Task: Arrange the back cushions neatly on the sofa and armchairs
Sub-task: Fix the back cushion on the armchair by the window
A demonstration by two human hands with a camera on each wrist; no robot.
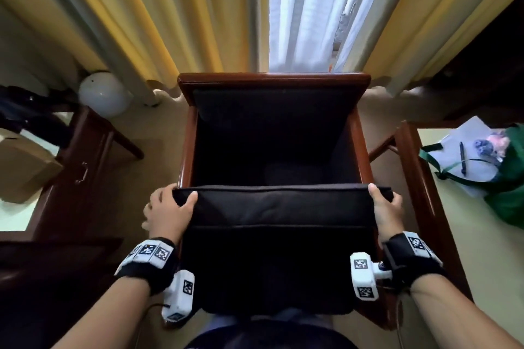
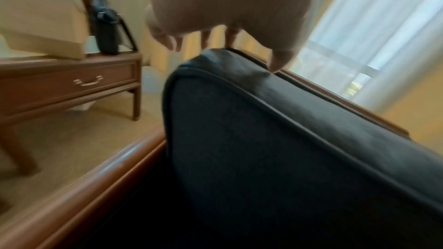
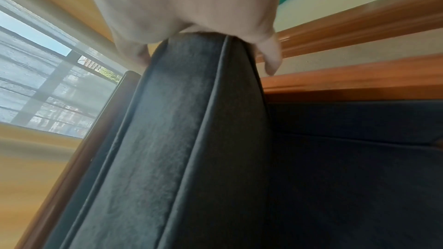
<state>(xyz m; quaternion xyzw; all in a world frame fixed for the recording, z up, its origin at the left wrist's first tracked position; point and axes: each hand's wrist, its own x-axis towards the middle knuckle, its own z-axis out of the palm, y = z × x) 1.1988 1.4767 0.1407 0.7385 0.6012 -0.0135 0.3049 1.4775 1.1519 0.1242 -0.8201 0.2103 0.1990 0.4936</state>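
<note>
Now we hold cushion (image 1: pixel 279 207) at 6 o'clock of armchair (image 1: pixel 272 81); left hand (image 1: pixel 167 212) and right hand (image 1: pixel 385 208) clamped on its top corners. Risk: uneven push, cushion lands crooked against backrest.

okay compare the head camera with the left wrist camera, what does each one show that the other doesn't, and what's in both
Only the head view shows the right hand gripping the cushion's right corner, the whole armchair, the green bag and pen on the table at the right.

Only the left wrist view shows the side table's drawer front with its handle face-on, and the black bag standing on top.

Both show the left hand holding the dark cushion, the armchair's wooden armrest, curtains and window.
</note>
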